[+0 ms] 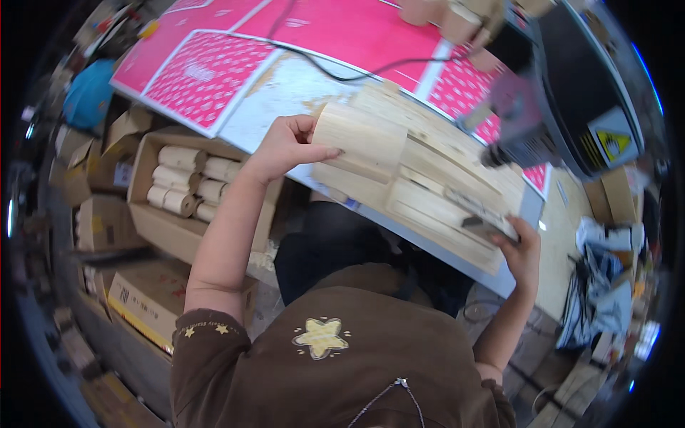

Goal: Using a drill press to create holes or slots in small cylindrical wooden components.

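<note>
My left hand (285, 146) is closed on the left end of a pale wooden cylinder (364, 143), thumb in front and fingers behind. The cylinder lies tilted over the left part of a flat wooden jig (446, 214) with long grooves and rails. At the jig's right end, my right hand (519, 250) is closed, its fingers against a small dark, flat piece (485, 228) beside a narrow metal strip. Motion blurs that piece, so its kind is unclear. Above the jig's far right side hangs a dark machine head (578, 93) with a yellow warning triangle.
Pink printed sheets (207, 78) cover the far tabletop, with a black cable (335, 75) across them. More wooden pieces (457, 21) stand at the back. To my left, an open cardboard box (160, 221) holds several wooden cylinders. Bundled cloth (592, 285) lies on the right.
</note>
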{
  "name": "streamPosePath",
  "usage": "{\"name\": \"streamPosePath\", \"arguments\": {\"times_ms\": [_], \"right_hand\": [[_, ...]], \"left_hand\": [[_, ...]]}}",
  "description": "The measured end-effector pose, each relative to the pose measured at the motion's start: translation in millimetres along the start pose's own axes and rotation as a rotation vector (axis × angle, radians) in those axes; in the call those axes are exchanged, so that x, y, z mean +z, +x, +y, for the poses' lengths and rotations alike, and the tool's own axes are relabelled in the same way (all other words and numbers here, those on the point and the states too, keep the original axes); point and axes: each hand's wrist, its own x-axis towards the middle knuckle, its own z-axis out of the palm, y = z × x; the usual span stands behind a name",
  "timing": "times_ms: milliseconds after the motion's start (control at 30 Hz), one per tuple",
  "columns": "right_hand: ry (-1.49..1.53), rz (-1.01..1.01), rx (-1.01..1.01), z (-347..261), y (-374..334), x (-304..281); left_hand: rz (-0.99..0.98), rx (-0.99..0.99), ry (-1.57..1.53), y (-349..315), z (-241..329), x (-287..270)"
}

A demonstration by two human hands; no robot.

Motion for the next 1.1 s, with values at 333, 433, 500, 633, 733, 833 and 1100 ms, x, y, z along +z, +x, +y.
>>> {"name": "streamPosePath", "arguments": {"times_ms": [333, 433, 500, 633, 733, 833, 1100], "right_hand": [[0.074, -0.052, -0.053, -17.5, -6.9, 22.6], [0.111, -0.132, -0.023, -7.2, -7.3, 21.0], [0.145, -0.175, -0.030, 3.4, -5.6, 20.5], [0.158, -0.195, 0.029, -2.2, -2.2, 20.0], [0.201, -0.152, 0.094, -4.5, -5.1, 20.8], [0.112, -0.143, 0.055, 8.6, -5.0, 14.7], [-0.241, -0.210, 0.331, -57.6, -2.1, 16.4]], "left_hand": [[0.532, -0.042, -0.665, -103.7, -53.0, -89.3], [0.986, -0.008, -0.873, -124.9, -95.9, -106.4], [1.120, 0.065, -1.016, -135.1, -130.0, -121.5], [1.444, 0.251, -1.351, -132.4, -211.9, -166.4], [1.729, 0.226, -1.347, -127.4, -246.0, -201.6], [1.776, 0.047, -1.325, -115.7, -275.8, -239.0], [1.713, -0.104, -1.388, -37.7, -320.2, -295.9]]}}
